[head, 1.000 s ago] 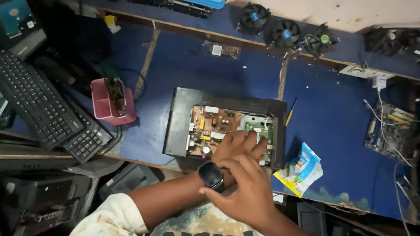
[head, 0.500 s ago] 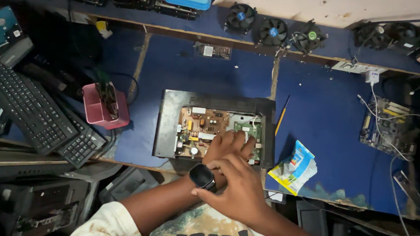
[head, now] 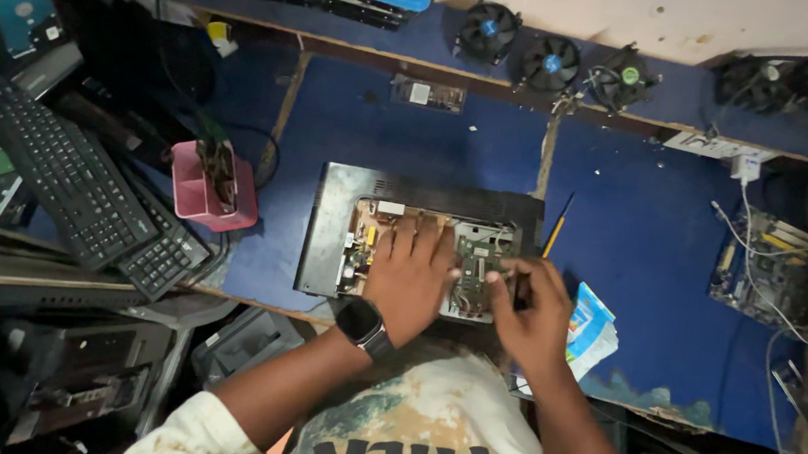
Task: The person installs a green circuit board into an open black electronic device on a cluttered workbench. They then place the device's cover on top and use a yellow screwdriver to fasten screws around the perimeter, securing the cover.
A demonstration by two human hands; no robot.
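Circuit board [head: 426, 258] under L hand [head: 409, 280] fingers (flat); R hand [head: 530, 309] beside.

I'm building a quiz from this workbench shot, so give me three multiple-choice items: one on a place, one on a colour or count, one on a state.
1. Where does the left hand rest?
A. flat on the circuit board
B. on the keyboard
C. inside the pink cup

2. How many cooling fans stand in the row at the back edge, just behind the opened device?
A. one
B. three
C. six

3. What state is the black device case in?
A. closed
B. open, with its boards exposed
C. wrapped in plastic

Answers:
1 A, the palm lies spread on the circuit board.
2 B, three cooling fans sit side by side there.
3 B, the boards show inside the case, where the right hand holds a dark tool near the green board.
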